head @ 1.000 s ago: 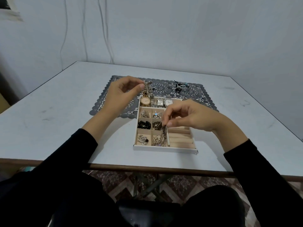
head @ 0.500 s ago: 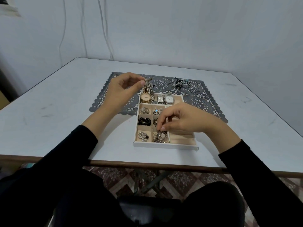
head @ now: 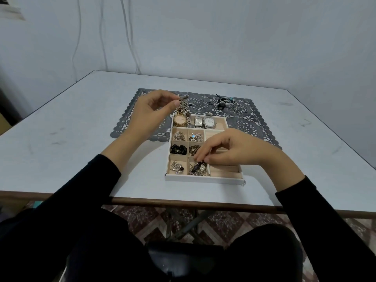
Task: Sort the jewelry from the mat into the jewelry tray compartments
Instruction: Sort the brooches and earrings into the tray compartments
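While the tray [head: 203,178] sits near the table's [head: 81,159] front edge, the right hand [head: 230,151] pinches a dark piece of jewelry [head: 198,165] between thumb and fingertips, low over the front row's second compartment from the left (a silvery heap lies in it). Farther back, the left hand [head: 150,112] pinches the strap end of a gold watch [head: 180,120], whose face lies in the tray's far left corner. Bracelets [head: 227,101] lie near the mat's [head: 130,127] far right corner.
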`<state>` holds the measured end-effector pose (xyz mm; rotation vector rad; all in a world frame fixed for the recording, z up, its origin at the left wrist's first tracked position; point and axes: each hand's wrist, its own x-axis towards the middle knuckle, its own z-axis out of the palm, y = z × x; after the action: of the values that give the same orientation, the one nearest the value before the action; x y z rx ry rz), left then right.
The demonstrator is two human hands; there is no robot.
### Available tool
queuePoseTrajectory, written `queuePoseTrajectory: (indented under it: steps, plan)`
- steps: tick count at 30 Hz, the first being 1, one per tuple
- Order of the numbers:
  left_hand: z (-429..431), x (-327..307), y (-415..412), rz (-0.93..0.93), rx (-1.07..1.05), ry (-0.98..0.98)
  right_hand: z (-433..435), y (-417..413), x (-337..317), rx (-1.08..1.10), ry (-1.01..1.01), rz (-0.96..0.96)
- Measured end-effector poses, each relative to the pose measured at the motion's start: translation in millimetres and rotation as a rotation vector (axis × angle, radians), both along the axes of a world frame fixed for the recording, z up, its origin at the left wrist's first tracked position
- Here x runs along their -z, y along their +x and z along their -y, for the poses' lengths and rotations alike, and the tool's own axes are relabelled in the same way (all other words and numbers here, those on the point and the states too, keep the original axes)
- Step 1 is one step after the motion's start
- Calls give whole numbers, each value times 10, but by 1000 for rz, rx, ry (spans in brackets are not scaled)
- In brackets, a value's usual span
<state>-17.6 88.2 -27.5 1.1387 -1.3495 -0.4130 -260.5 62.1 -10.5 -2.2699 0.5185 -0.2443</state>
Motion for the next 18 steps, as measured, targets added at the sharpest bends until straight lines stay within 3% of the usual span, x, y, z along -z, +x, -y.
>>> queuePoseTrajectory:
  steps: [5, 9, 14, 18]
  plan:
    - [-45, -4, -17, 20, 0, 13, 31, -100, 33, 179, 122, 258]
    - [-84, 4, -8, 43, 22, 13, 156, -161, 105, 507, 98, 379]
    - [-128, 25, -18, 45, 46, 33, 367, -278, 321, 859, -207, 285]
    - [-176, 44, -52, 81, 67, 43, 438, -321, 485, 852, -357, 37]
